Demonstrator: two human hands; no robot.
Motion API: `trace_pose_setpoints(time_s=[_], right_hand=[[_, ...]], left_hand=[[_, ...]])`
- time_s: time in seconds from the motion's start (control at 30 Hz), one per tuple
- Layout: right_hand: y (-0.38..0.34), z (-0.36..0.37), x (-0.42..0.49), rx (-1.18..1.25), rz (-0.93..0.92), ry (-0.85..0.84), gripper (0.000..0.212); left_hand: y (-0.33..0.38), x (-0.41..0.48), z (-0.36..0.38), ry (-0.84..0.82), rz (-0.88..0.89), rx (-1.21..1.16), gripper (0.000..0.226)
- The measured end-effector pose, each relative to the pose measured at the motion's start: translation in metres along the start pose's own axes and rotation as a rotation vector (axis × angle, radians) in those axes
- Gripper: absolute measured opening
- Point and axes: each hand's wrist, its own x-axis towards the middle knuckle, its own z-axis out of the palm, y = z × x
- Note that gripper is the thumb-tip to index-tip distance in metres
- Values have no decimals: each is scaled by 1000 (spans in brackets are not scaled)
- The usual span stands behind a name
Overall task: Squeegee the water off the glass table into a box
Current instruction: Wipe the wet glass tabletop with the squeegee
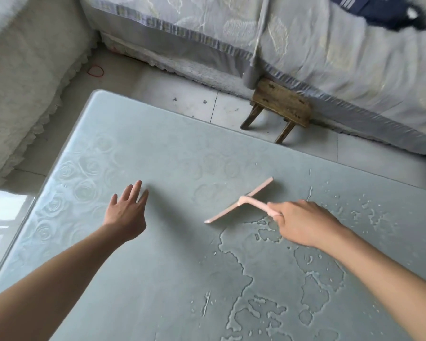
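Note:
A pale green glass table (pixel 158 148) with rose patterns fills the lower view. Water (pixel 268 286) lies in puddles and drops over its right and lower right part. My right hand (pixel 303 221) grips the handle of a pink squeegee (pixel 241 201), whose blade rests on the glass at the upper edge of the puddle. My left hand (pixel 127 210) hovers flat over dry glass to the left, fingers straight and spread, holding nothing. No box is in view.
A small wooden stool (pixel 279 105) stands on the tiled floor beyond the table's far edge, with a grey pole (pixel 255 45) leaning above it. A sofa with a patterned cover (pixel 305 57) runs behind, and a white lace-covered seat (pixel 22 82) sits left.

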Motion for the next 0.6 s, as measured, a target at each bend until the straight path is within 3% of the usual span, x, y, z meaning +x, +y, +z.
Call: trace_pose_setpoints(time_s=[0.27,0.6], right_hand=[[-41,-87,98,91,-1,172,36],[6,19,21,127,59,61,40]], left_hand=[[12,25,-10,-21,67,135,51],[25,27,-11,-104,43,231,64]])
